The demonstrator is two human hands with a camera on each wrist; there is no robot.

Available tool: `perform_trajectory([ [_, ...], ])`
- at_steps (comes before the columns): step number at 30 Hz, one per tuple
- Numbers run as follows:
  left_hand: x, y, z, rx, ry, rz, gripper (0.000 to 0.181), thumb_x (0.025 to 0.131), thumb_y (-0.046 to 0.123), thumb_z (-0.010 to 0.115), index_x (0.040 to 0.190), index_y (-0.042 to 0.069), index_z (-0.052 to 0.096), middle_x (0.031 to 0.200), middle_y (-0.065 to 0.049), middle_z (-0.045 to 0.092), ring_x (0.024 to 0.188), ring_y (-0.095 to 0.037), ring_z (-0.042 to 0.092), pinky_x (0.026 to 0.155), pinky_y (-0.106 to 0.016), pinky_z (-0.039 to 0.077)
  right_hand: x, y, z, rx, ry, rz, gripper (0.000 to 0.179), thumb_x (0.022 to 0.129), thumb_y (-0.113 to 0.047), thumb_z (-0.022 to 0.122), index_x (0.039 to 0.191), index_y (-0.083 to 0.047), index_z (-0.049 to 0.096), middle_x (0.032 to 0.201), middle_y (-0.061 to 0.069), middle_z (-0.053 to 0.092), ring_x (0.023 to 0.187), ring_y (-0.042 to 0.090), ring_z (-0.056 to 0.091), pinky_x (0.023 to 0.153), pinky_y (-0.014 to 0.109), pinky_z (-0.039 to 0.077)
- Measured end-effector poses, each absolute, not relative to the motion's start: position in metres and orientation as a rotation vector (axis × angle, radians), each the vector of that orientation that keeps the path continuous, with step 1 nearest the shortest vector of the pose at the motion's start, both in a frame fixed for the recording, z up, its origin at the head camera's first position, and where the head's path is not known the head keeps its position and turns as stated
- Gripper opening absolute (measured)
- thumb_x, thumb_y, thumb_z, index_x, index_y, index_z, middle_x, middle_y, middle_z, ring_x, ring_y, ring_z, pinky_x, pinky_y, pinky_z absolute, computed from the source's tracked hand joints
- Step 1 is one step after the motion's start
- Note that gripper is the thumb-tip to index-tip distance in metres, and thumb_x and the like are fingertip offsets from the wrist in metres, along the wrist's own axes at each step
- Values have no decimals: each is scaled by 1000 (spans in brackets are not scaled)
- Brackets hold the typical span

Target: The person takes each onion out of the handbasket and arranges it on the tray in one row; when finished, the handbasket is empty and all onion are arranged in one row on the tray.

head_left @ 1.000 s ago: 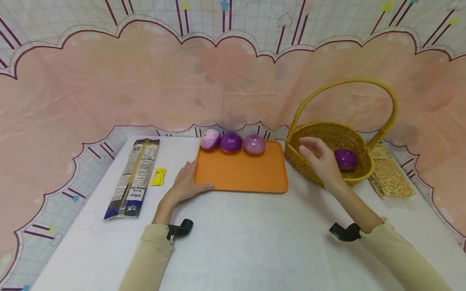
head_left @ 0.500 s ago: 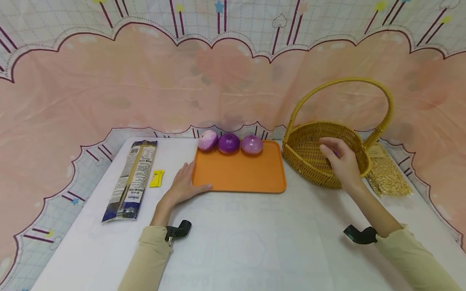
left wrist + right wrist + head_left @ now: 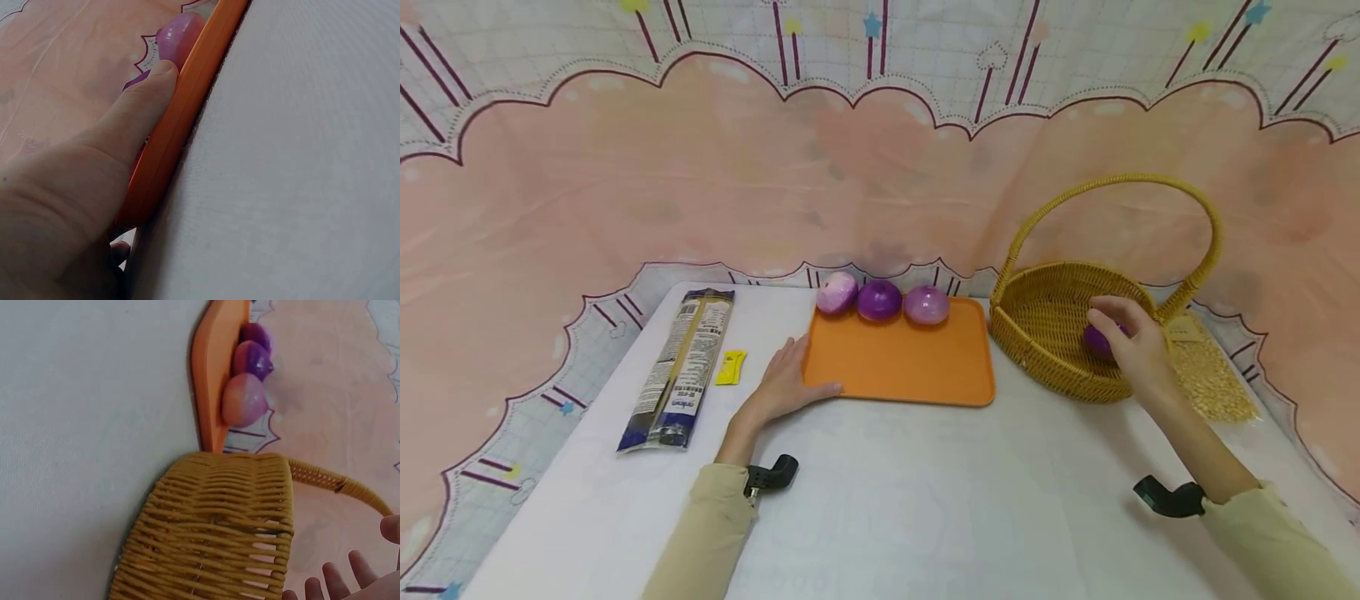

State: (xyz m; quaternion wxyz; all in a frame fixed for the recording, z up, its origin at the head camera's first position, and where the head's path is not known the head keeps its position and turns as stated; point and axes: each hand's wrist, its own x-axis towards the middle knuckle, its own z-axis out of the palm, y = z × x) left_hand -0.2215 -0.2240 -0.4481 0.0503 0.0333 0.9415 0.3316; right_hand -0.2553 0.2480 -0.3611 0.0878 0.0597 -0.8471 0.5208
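Note:
My left hand [image 3: 786,383] rests on the near-left corner of an orange tray [image 3: 910,367], its thumb along the front rim. Along the tray's back edge sit a pale pinkish onion [image 3: 837,294], a dark purple onion [image 3: 879,301] and a lighter purple onion [image 3: 927,305]. Over the right side of a yellow wicker basket [image 3: 1037,350] is my right hand [image 3: 1138,346], beside another purple onion [image 3: 1097,342] that it partly covers. In the right wrist view, its fingers [image 3: 334,581] are spread, apart from the thumb, and that onion is out of sight.
A long dark-and-clear package [image 3: 681,367] lies at the left of the white table [image 3: 925,500], next to a small yellow packet [image 3: 731,367]. A clear bag of yellow kernels [image 3: 1210,371] lies right of the basket. The basket's tall handle [image 3: 1120,179] arches over it.
My right hand has moved right inside the basket area, from its middle to the onion at the right. My left hand stays on the tray corner. The head view has shifted slightly.

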Motion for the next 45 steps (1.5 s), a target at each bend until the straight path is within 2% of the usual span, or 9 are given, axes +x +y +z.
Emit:
perform_trajectory([
  [8, -223, -222, -447, 97, 2877, 991, 111, 80, 55, 71, 155, 2, 8, 163, -20, 13, 152, -39, 2, 124, -54, 3, -260, 260, -363, 217, -2551, 1491, 35, 98, -37, 54, 127, -17, 56, 112, -28, 54, 104, -13, 48, 82, -2, 40],
  [11, -223, -222, -447, 104, 2872, 998, 111, 80, 55, 71, 155, 2, 8, 163, -20, 12, 152, -39, 1, 124, -53, 3, -262, 263, -363, 225, -2563, 1480, 29, 98, -37, 54, 123, -23, 56, 110, -29, 53, 102, -13, 49, 81, -2, 40],
  [17, -223, -222, -448, 99, 2865, 1011, 111, 80, 54, 71, 155, 2, 8, 163, -20, 12, 152, -39, 2, 124, -54, 3, -266, 267, -361, 226, -2623, 1436, 37, 98, -40, 54, 128, -18, 54, 110, -29, 51, 100, -13, 48, 79, -2, 39],
  [26, -222, -220, -449, 80, 2836, 1013, 111, 80, 55, 70, 156, 2, 8, 163, -21, 10, 152, -38, 1, 124, -55, 2, -266, 272, -364, 189, -2734, 1333, 54, 97, -46, 52, 135, -7, 49, 131, 6, 51, 102, -15, 39, 77, -3, 37],
  [29, -221, -219, -449, 81, 2836, 1011, 111, 80, 55, 70, 156, 3, 8, 163, -20, 10, 152, -38, 1, 124, -54, 2, -266, 272, -365, 159, -2773, 1302, 59, 97, -48, 51, 137, -6, 47, 135, 11, 48, 109, -3, 45, 77, -1, 38],
  [34, -222, -220, -450, 83, 2844, 1004, 111, 80, 55, 70, 156, 3, 8, 163, -20, 11, 152, -39, 1, 124, -55, 3, -266, 273, -365, 143, -2843, 1246, 61, 98, -49, 49, 142, -6, 43, 144, 20, 43, 128, 33, 43, 94, 24, 45],
  [40, -222, -220, -449, 79, 2844, 990, 112, 80, 57, 70, 156, 3, 7, 163, -20, 10, 151, -39, 1, 123, -57, 3, -269, 273, -364, 185, -2891, 1227, 63, 98, -46, 50, 144, -5, 39, 144, 26, 41, 123, 41, 45, 84, 15, 43],
  [43, -222, -221, -449, 81, 2855, 983, 112, 80, 57, 70, 156, 3, 7, 163, -20, 11, 152, -39, 2, 123, -56, 3, -272, 272, -364, 206, -2940, 1197, 65, 98, -45, 51, 147, -4, 35, 146, 30, 38, 124, 45, 43, 94, 41, 50],
  [45, -222, -222, -449, 85, 2861, 982, 112, 80, 56, 70, 155, 2, 8, 163, -21, 12, 151, -39, 2, 123, -56, 3, -274, 271, -364, 213, -2976, 1176, 67, 98, -45, 51, 148, -4, 33, 148, 31, 34, 125, 49, 40, 97, 62, 43],
])
